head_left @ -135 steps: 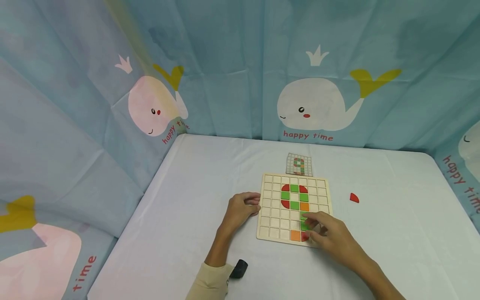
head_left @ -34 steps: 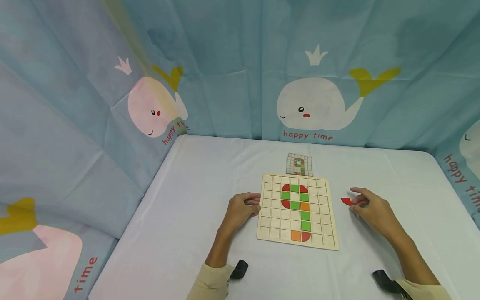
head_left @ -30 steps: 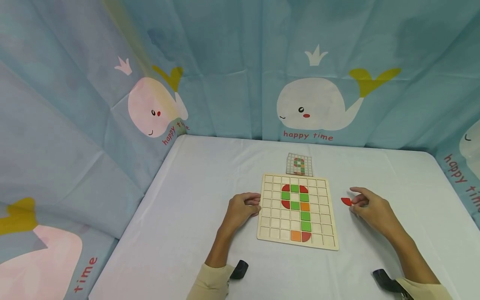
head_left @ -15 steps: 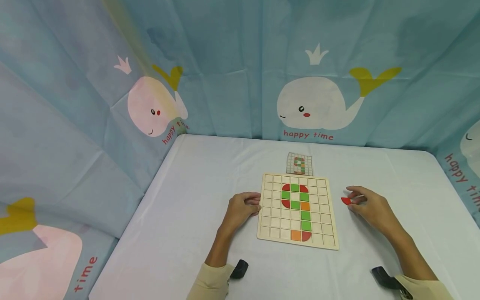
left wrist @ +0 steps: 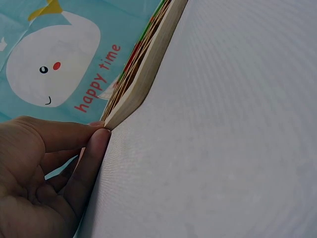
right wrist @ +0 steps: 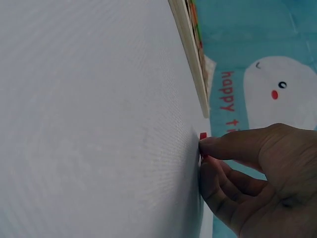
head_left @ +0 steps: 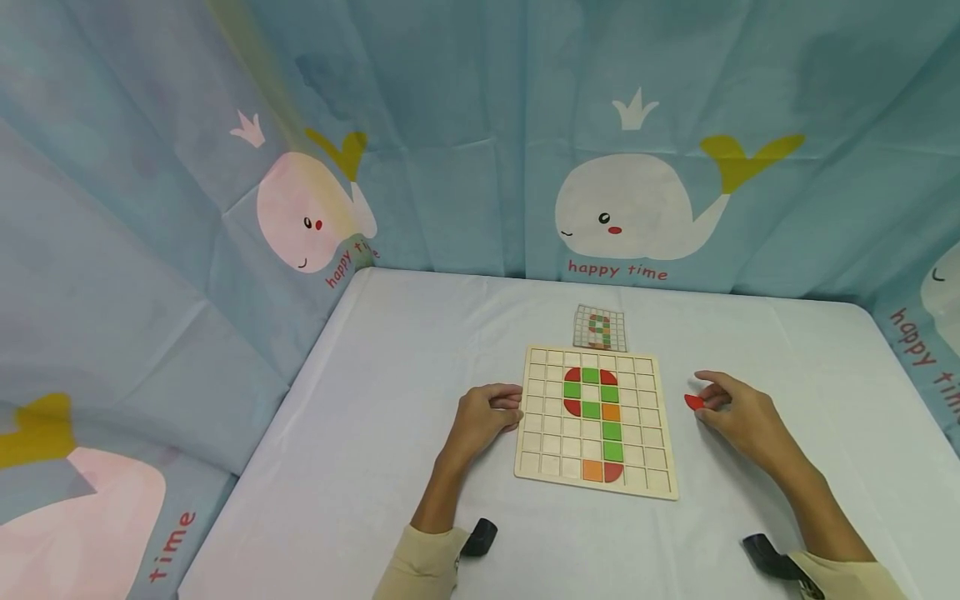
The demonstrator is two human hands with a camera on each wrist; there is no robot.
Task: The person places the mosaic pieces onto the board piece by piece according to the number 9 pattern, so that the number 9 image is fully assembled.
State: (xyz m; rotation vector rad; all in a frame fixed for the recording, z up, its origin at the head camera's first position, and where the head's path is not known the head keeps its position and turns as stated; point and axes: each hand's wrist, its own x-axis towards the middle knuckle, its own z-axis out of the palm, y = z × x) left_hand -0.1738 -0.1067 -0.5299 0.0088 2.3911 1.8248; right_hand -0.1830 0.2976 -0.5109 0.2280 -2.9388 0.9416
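A pale wooden grid board [head_left: 549, 425] lies flat on the table, bearing red quarter-circle, green square and orange square tiles in a shape like a 9. At its left edge my left hand [head_left: 483, 421] pinches the rim between thumb and finger, as the left wrist view [left wrist: 59, 168] confirms. Right of the board, my right hand [head_left: 738, 414] holds a loose red quarter-circle tile [head_left: 693, 402] between thumb and fingers, close to the tablecloth. The right wrist view shows just a sliver of that red tile [right wrist: 203, 135] past the thumb; the rest is hidden.
A small pattern card [head_left: 599, 328] with a matching grid design lies behind the board, close to its far edge. White cloth [head_left: 375, 400] covers the table. A blue whale-print curtain [head_left: 465, 200] hangs behind and at the left. Black wrist devices [head_left: 478, 538] sit at both cuffs.
Since the earliest frame, my right hand has left the board's lower right and taken hold of the red tile, which sits slightly left and turned. My left hand stays put.
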